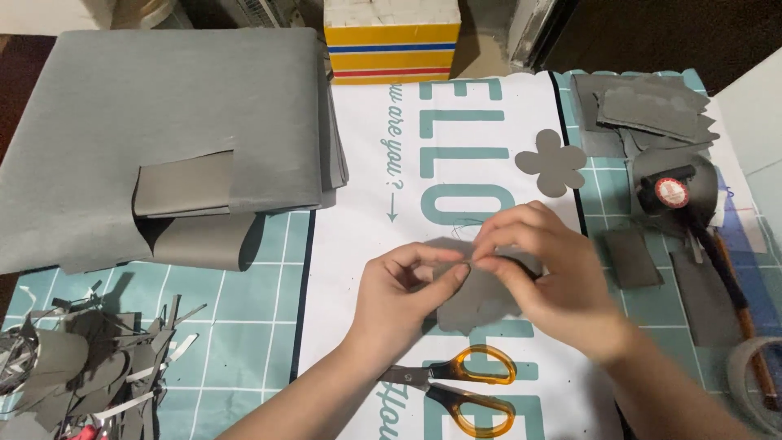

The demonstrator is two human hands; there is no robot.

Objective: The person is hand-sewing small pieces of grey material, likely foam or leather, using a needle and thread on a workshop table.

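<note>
Both hands, the left hand [403, 285] and right hand [542, 273], pinched a grey paper cutout [476, 305] between fingertips just above the orange-handled scissors [464, 389]. A grey flower shape [554, 163] lay farther beyond the scissors, on the worktop [244, 301].

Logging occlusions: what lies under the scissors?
The orange-handled scissors lie on the white printed sheet, which covers the teal cutting mat. The left forearm hides the blade tips.
</note>
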